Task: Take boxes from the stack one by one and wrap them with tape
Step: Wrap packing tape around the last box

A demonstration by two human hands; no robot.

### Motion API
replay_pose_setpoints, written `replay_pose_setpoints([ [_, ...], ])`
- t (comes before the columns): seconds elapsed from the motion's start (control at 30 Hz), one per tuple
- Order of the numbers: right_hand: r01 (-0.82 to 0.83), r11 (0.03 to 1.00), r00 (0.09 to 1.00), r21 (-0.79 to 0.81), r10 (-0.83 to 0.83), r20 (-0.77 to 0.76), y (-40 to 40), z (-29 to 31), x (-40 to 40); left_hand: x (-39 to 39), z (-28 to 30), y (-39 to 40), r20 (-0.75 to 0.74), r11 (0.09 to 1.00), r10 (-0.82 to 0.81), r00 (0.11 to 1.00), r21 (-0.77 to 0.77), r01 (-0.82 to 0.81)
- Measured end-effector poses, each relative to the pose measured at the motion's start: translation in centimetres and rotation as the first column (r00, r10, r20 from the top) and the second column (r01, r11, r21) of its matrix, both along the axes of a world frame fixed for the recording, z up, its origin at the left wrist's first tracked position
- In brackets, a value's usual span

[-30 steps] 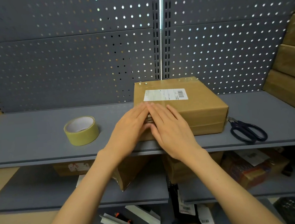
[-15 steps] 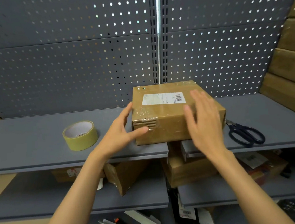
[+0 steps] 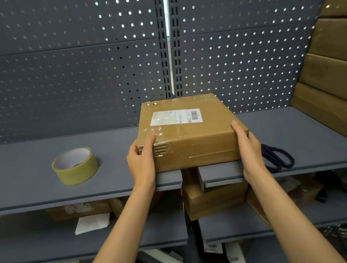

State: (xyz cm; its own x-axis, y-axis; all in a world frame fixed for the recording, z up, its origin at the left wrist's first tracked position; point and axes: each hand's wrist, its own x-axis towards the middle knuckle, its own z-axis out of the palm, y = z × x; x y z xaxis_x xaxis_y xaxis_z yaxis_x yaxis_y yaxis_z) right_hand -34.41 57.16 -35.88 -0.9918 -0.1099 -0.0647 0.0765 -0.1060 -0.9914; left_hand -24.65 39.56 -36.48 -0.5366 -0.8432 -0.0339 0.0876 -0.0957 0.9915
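Left hand and right hand grasp opposite sides of the flat, glossy taped cardboard box at the grey shelf front edge. Tape roll left, scissors right.

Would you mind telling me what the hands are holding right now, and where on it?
Both hold the taped cardboard box: left hand at its near-left corner, right hand on its right side.
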Motion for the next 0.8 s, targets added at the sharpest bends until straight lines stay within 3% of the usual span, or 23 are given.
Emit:
replay_pose_setpoints([
  [0.23, -0.016, 0.998, 1.000, -0.055, 0.015, -0.018, 0.4, 1.7, -0.2, -0.2, 2.2, 1.5, -0.062, 0.994, 0.093, 0.994, 0.064, -0.089],
  [0.47, -0.008, 0.992, 0.998, -0.123, 0.000, -0.066, 0.9, 7.2, -2.1, -1.7, 8.1, 2.6, -0.185, 0.972, 0.232, 0.955, 0.007, -0.235],
  [0.8, -0.022, 0.980, 0.981, -0.197, -0.017, -0.193, 2.9, 13.8, 0.2, -0.4, 14.7, 3.1, -0.275, 0.976, 0.178, 0.945, -0.070, -0.204],
])
